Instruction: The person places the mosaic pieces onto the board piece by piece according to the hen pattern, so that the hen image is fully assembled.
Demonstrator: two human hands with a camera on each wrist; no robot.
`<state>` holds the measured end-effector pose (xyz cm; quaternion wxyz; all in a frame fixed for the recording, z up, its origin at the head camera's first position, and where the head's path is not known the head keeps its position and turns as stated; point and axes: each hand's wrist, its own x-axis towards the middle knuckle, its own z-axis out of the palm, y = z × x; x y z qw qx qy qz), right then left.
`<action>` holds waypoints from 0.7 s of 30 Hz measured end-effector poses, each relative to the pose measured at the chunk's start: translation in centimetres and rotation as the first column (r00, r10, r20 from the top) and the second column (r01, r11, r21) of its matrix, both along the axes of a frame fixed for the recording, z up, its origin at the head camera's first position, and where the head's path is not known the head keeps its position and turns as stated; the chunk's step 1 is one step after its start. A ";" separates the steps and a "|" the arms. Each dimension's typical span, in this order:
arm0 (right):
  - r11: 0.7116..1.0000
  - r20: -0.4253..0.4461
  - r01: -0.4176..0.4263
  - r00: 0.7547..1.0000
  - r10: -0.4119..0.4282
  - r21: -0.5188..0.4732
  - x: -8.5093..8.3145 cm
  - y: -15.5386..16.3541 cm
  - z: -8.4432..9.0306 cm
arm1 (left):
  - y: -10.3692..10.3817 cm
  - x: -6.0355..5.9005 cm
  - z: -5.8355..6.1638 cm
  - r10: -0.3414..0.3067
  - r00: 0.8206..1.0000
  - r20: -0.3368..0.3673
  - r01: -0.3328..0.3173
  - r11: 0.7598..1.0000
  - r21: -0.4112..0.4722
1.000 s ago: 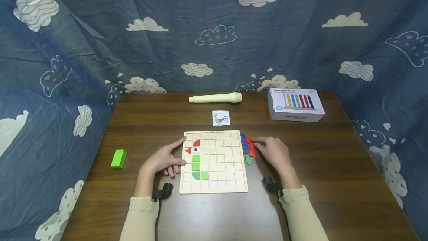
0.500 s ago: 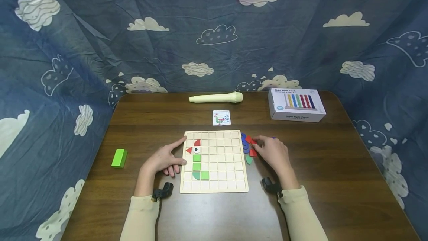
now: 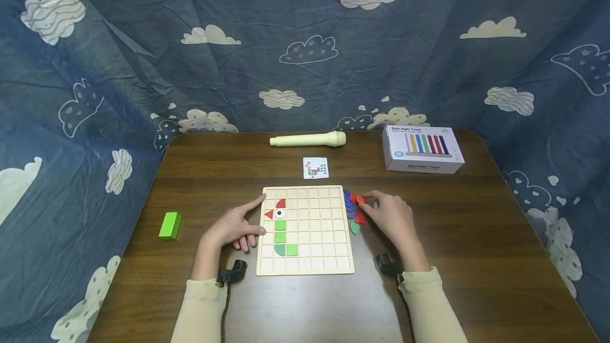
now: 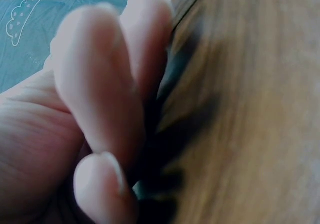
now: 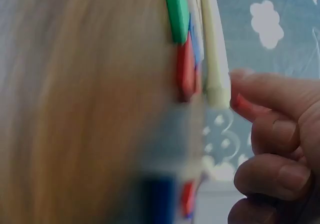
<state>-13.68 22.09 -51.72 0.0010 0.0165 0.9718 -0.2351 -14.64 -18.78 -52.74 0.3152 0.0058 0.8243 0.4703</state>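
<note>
Left of the frame's middle, we see the left hand (image 3: 232,226), thumb and pointer straight, touching the board (image 3: 303,231) at center. Further right, the right hand (image 3: 391,215) pinches a red piece (image 3: 360,199), partly hidden behind its fingers.

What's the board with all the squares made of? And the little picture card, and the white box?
The board looks like matte wood: pale cream, no shine, though it could be plastic. The picture card seems to be paper or thin card, flat and printed; its finish is unclear. The box is probably smooth cardboard, with printed sides and straight edges.
</note>
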 end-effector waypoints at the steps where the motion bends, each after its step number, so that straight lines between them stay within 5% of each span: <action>1: 1.000 -0.013 -0.015 1.000 0.015 -0.014 0.2 -0.5 0.4 | 0.0 0.0 0.0 0.000 1.000 0.001 0.000 1.000 -0.001; 8: 0.977 -0.097 -0.204 0.976 0.197 -0.069 2.1 -6.5 2.4 | 0.0 -0.1 0.1 0.001 1.000 -0.010 -0.001 1.000 -0.008; 13: 0.943 -0.060 -0.327 0.944 0.324 -0.067 3.6 -10.9 1.8 | 0.0 -0.1 0.0 0.000 1.000 -0.006 0.000 1.000 -0.012; 21: 0.940 0.027 -0.340 0.940 0.340 -0.024 4.4 -13.5 -0.1 | 0.0 -0.1 0.0 -0.001 1.000 0.000 0.001 1.000 -0.018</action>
